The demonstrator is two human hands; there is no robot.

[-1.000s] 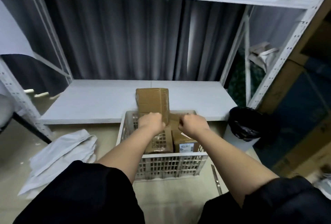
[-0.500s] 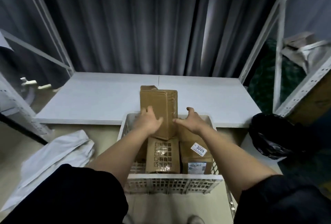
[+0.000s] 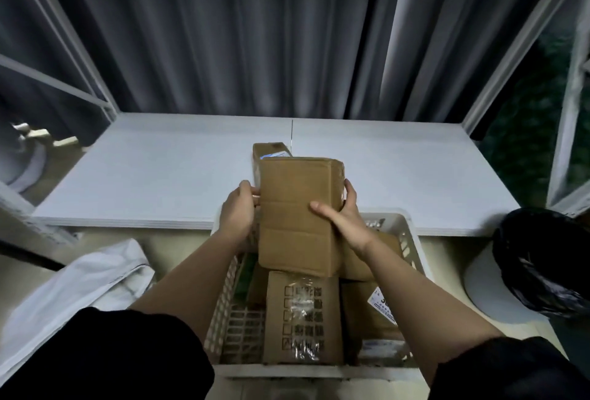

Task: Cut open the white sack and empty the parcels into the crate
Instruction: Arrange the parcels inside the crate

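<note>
A white slatted crate (image 3: 228, 319) stands on the floor in front of me with several brown cardboard parcels in it. I hold one tall brown parcel (image 3: 297, 217) upright above the crate's far end. My left hand (image 3: 238, 211) grips its left edge and my right hand (image 3: 343, 217) wraps its right side, thumb across the front. Another parcel (image 3: 269, 150) with a label stands just behind it. A parcel with printed squares (image 3: 301, 316) and a labelled one (image 3: 376, 313) lie in the crate's near part. The emptied white sack (image 3: 79, 291) lies crumpled on the floor at the left.
A low white shelf board (image 3: 159, 176) runs across behind the crate, with grey curtains behind it. White rack posts (image 3: 510, 57) stand at both sides. A bin with a black liner (image 3: 542, 259) sits on the floor at the right.
My hands went from the crate's contents to the tall parcel, closed on its sides and lifted it toward me. The camera moved closer and tilted down.
</note>
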